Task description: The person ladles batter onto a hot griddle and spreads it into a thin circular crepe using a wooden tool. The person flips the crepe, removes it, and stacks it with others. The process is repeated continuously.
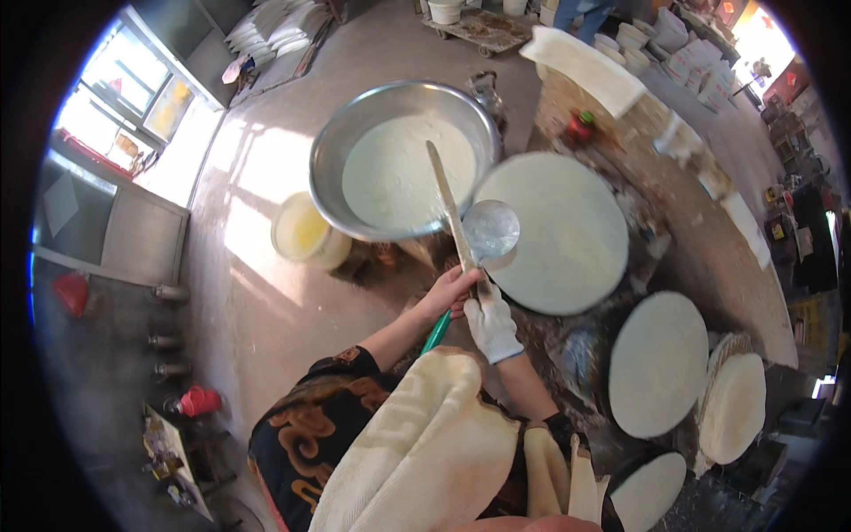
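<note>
My bare left hand (450,294) is closed around the lower part of a long flat wooden stick (444,179) and, it seems, a green handle (435,332). Close beside it, my right hand (492,324), in a white knit glove, grips at the handle of a round metal ladle (492,228); which hand bears which tool is partly hidden. The stick's tip lies over a large steel basin (319,156) of pale batter (399,173). The ladle's bowl is above the left edge of a round griddle covered by a pale batter sheet (558,233).
A bucket with yellowish liquid (302,233) stands left of the basin. More round pale sheets (658,366) lie at the right, beside a stack of flatbreads (734,405). A curved board (718,219) runs behind them. A cart (479,30) and a person's legs (584,16) are farther off.
</note>
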